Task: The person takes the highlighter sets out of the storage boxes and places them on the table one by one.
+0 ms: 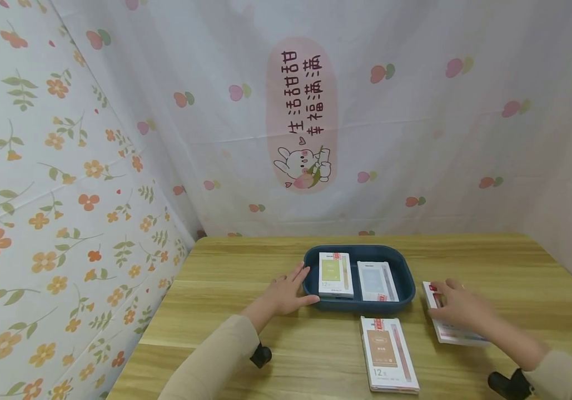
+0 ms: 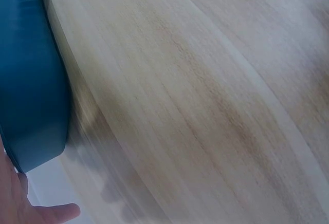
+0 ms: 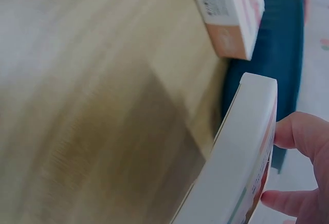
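Observation:
A dark blue oval tray (image 1: 311, 303) lies on the table with two flat white cartons in it: one with a yellow-green panel (image 1: 334, 275), one with a pale blue panel (image 1: 377, 280). My left hand (image 1: 286, 291) touches the tray's left end, thumb and fingers spread. Right of the tray, my right hand (image 1: 461, 305) grips another white carton (image 1: 453, 334); the right wrist view shows thumb and a finger against the printed face of this carton (image 3: 231, 157). Some right fingers are hidden. In front of the tray lies a carton with a brown panel (image 1: 384, 350), marked 12.
The wooden table (image 1: 245, 255) runs back to a white curtain (image 1: 205, 66) with fruit prints and writing. A flowered curtain (image 1: 65, 211) hangs along the left side. Black wrist mounts (image 1: 260, 355) sit on the forearms.

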{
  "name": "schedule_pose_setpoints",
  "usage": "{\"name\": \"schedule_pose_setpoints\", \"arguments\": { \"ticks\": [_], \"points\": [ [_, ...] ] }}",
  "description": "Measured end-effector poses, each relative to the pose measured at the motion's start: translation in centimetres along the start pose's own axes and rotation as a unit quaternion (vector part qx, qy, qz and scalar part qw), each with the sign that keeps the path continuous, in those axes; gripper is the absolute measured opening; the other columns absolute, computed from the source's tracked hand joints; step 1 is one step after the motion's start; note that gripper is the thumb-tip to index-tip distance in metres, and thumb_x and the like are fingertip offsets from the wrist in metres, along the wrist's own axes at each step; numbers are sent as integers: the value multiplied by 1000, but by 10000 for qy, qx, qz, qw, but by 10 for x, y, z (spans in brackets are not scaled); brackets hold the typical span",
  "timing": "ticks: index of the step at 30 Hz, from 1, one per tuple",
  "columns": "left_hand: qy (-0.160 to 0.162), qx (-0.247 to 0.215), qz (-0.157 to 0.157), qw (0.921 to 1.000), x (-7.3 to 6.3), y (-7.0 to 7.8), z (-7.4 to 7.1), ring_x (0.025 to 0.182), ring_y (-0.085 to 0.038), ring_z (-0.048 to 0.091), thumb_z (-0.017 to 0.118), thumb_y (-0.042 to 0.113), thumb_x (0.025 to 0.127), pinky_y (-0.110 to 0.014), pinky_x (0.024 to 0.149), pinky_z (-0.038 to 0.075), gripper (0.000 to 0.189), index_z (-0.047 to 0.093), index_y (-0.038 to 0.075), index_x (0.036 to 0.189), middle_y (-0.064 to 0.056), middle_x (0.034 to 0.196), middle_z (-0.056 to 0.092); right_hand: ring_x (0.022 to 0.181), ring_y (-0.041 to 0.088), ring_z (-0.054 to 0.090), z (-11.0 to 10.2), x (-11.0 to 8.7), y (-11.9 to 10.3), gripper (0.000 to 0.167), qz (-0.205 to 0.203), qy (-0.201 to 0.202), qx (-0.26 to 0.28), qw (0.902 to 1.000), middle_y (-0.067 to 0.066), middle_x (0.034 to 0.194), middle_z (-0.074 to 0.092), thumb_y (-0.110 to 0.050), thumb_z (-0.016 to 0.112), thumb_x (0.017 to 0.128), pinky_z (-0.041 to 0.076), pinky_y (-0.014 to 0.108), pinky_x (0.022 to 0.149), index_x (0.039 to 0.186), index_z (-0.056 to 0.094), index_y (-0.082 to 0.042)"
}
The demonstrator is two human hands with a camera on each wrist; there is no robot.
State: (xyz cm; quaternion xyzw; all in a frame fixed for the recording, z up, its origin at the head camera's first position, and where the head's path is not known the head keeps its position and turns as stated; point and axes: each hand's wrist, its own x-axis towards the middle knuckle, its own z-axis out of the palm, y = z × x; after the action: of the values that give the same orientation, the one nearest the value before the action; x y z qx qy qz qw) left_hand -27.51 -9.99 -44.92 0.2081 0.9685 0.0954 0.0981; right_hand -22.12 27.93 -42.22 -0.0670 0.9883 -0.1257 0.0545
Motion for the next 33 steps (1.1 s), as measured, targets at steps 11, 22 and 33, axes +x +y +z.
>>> {"name": "schedule_pose_setpoints", "arguments": {
  "ticks": [11, 22, 33],
  "points": [
    [-11, -3, 4, 10000, 1, 0, 2, 127, -42, 36, 32, 74, 81, -59, 101, 26, 87, 11, 24, 149, 3, 155, 4, 96, 55, 50, 29, -15, 0, 78, 76, -279, 25, 9996, 40, 123, 39, -49, 68, 71, 43, 59, 65, 125, 49, 4],
    [-40, -52, -22, 10000, 0, 0, 1, 128, -41, 35, 33, 74, 81, -59, 101, 28, 87, 9, 25, 149, 4, 155, 2, 92, 53, 54, 52, -29, -8, 73, -70, -52, -47, 10000, 39, 123, 42, -44, 72, 68, 44, 59, 60, 121, 54, 2],
    [-53, -96, -23, 9999, 0, 1, 0, 128, -40, 35, 33, 74, 81, -58, 101, 28, 86, 9, 25, 149, 5, 155, 2, 99, 58, 48, 52, -35, -15, 77, -133, -224, -141, 9996, 39, 126, 39, -54, 67, 71, 40, 67, 71, 123, 53, 0]
  ]
}}
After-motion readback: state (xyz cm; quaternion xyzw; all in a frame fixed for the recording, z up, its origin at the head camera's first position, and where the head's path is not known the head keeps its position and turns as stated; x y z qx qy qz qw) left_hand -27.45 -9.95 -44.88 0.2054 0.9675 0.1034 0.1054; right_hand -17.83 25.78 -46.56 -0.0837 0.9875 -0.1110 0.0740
